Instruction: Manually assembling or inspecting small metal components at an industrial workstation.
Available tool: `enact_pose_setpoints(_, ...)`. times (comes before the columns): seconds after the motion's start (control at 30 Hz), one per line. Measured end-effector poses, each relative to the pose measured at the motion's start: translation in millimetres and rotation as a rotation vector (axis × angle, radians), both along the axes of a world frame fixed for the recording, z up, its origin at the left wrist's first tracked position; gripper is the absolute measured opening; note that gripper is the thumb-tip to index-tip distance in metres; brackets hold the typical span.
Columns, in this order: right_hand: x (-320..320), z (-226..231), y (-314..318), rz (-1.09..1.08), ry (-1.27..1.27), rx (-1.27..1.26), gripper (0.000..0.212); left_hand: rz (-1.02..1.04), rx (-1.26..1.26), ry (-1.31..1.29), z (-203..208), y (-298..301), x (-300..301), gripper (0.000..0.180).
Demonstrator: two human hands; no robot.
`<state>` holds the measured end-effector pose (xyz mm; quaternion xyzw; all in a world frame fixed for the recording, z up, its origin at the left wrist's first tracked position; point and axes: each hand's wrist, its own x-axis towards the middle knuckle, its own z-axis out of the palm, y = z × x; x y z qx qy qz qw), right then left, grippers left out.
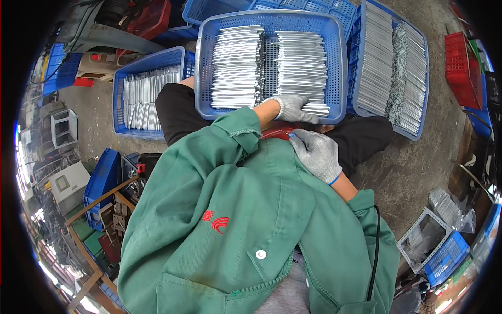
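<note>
A blue plastic basket (339, 68) stands in front of me with two rows of thin silvery metal strips (238, 68). My left hand (293, 108), in a grey knitted glove, reaches over the basket's near rim. Its fingers close around the nearest strips (318, 109) of the right-hand row. Closer to my body, my right hand (318, 155), in a matching glove, is bent at the front of my green jacket. Its fingertips draw together beside a red surface (277, 132), next to a small blue spot; what they hold, if anything, is hidden.
Blue baskets of similar metal pieces stand to the left (119, 104) and right (422, 94), close beside my knees. A red crate (463, 73) is at the far right. A metal frame (400, 243) lies at the lower right. Boxes and a wooden frame (99, 204) crowd the left.
</note>
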<state>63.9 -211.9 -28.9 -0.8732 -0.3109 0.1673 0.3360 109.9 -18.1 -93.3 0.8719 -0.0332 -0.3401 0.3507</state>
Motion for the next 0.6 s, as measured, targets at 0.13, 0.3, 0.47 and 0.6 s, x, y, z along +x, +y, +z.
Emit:
enact_pose_setpoints(0.13, -2.4, 0.7, 0.0, 0.008, -0.022, -0.016, 0.024, 0.036, -0.091, 0.004, 2.1, 2.7, -1.6, 0.057)
enact_pose_setpoints(0.3, -3.7, -5.4, 1.8, 0.056, -0.069, -0.064, 0.025, 0.411, -0.343, 0.033, 0.7, 8.7, 1.8, 0.046)
enact_pose_setpoints(0.47, -3.8, -11.4, 13.5, 0.160, -0.169, -0.141, 0.025, 0.913, -0.961, 0.040, 29.1, 8.8, -3.2, 0.032)
enact_pose_setpoints(0.6, -0.5, -10.3, 34.5, 0.237, -0.270, -0.202, 0.026, 1.090, -1.391, 0.015, 67.2, 2.4, -23.5, 0.026)
